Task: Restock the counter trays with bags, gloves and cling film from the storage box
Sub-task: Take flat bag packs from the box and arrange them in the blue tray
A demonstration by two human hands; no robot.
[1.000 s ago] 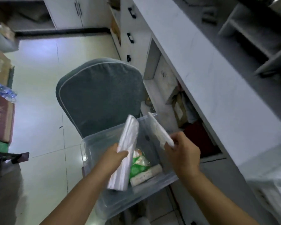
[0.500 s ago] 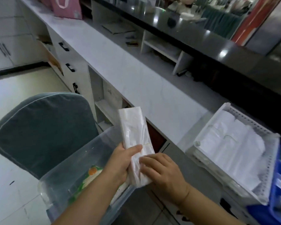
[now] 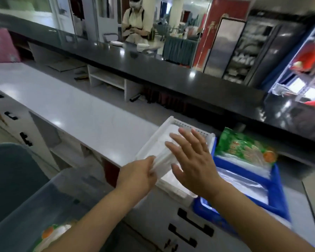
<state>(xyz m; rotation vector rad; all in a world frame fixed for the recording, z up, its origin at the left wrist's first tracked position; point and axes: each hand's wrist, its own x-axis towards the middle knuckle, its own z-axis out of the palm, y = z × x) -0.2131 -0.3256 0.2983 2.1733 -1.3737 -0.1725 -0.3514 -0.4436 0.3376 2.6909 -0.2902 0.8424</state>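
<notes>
My left hand (image 3: 138, 174) grips the near end of a white pack of plastic bags (image 3: 162, 159) that lies over the white perforated tray (image 3: 180, 122) on the counter. My right hand (image 3: 191, 157) hovers flat above the pack, fingers spread, holding nothing. Just right of it stands a blue tray (image 3: 278, 190) with clear film or bags and a green printed packet (image 3: 244, 144) at its far end. The clear storage box (image 3: 25, 206) sits at the lower left, with a green and orange packet (image 3: 51, 233) inside.
The white counter (image 3: 71, 110) stretches away to the left, with drawers (image 3: 189, 224) below. A raised black counter (image 3: 153, 70) runs behind it. A grey chair back (image 3: 9, 171) stands left of the box. A person sits far behind the black counter.
The view swung from the box up to the counter. The bag pack went from above the box to the white tray. My right hand let go of it and opened flat.
</notes>
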